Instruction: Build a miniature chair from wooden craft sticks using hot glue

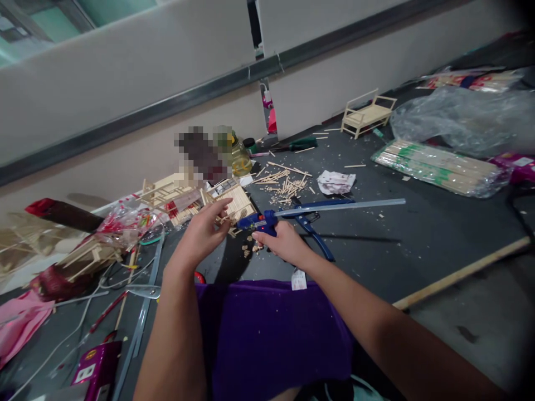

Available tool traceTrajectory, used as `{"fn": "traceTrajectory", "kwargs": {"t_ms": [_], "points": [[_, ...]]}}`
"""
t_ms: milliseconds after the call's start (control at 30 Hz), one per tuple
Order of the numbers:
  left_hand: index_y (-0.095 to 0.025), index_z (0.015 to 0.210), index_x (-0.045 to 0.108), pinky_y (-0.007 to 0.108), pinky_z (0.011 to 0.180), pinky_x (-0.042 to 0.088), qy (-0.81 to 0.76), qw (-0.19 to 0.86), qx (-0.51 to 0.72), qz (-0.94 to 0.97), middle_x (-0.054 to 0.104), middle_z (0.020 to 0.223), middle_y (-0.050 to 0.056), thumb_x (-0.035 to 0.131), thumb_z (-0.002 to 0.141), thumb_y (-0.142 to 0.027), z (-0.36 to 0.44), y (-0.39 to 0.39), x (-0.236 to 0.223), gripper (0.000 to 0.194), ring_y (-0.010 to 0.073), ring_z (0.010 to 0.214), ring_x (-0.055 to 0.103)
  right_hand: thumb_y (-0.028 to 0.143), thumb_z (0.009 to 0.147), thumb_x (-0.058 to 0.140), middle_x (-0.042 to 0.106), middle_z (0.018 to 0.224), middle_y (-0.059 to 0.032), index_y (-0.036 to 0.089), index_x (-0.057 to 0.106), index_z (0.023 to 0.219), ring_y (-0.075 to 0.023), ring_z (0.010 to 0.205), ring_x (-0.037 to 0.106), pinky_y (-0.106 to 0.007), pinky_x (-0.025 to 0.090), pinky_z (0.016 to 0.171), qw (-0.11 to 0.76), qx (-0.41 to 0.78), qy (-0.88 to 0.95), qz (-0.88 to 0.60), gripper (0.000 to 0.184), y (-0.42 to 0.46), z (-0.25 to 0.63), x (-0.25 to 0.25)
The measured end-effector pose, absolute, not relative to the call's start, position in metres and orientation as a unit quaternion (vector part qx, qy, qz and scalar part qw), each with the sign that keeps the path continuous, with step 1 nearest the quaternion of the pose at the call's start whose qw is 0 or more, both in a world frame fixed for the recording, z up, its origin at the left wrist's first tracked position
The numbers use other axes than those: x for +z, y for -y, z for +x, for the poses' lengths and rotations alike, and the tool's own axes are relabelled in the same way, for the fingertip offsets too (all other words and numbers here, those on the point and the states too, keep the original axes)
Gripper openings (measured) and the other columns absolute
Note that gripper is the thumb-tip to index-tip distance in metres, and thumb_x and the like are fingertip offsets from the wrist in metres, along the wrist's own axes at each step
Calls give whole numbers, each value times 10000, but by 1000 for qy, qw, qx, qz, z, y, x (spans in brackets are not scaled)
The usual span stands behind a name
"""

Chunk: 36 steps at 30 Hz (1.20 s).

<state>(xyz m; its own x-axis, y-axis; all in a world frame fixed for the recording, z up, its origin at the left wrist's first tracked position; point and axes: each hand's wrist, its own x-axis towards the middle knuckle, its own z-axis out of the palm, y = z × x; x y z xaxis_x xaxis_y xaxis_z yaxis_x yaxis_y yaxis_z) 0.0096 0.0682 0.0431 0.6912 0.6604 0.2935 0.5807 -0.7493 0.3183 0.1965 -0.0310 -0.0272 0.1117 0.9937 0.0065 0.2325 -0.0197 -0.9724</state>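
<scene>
My right hand (282,240) is wrapped round a blue hot glue gun (259,223), its nozzle pointing left and a long clear glue stick (355,208) jutting from its back. Close to the nozzle, my left hand (207,228) pinches with thumb and fingers while the index finger reaches out. What it pinches is too small to make out. Just behind the fingers lies a flat panel of bamboo sticks (240,199). Under the glue gun rests a blue-handled cutter (313,231), partly hidden by my right hand. Small round wooden pieces (246,250) lie below the nozzle.
Cut sticks (288,186) are scattered behind, near a crumpled paper (336,182). A miniature wooden bench (368,114) stands at the back right, with bagged sticks (438,167) in front. Cables, plastic bags and a purple box (98,367) crowd the left. A purple cloth (276,334) covers my lap.
</scene>
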Motion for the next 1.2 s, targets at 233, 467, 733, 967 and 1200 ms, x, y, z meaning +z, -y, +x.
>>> {"fn": "traceTrajectory", "kwargs": {"t_ms": [233,467,733,967,1200], "points": [[-152,1324,533,352,806,480,-338,93,193,916,632,933,69,522,865,-217,10,-68,44,464,206,853,605,401,825,629,610,561,-5,190,668,686,-141,544,569,-239,415,525,473,413,522,-577,256,31,195,-29],[-147,1321,531,373,831,482,-339,103,202,913,639,941,79,518,874,-230,11,-67,44,455,214,885,605,408,819,632,590,541,-2,195,662,682,-138,512,547,-246,408,507,474,411,521,-579,254,31,195,-29],[-149,1319,537,364,832,479,-341,108,204,911,641,966,84,536,868,-230,10,-69,42,458,213,895,610,392,820,639,555,500,11,196,645,666,-148,526,557,-249,404,519,473,398,525,-585,249,32,194,-27],[-141,1321,533,358,829,474,-342,111,205,910,638,974,86,531,870,-232,11,-67,44,460,213,892,609,423,823,626,540,494,19,197,636,664,-159,555,570,-249,408,543,474,386,534,-584,278,31,194,-30],[-153,1322,530,355,811,478,-341,109,202,912,625,915,60,520,879,-249,11,-67,44,454,203,854,603,428,823,630,649,636,-20,191,666,772,-179,637,614,-278,461,632,470,385,546,-577,246,29,194,-34]]}}
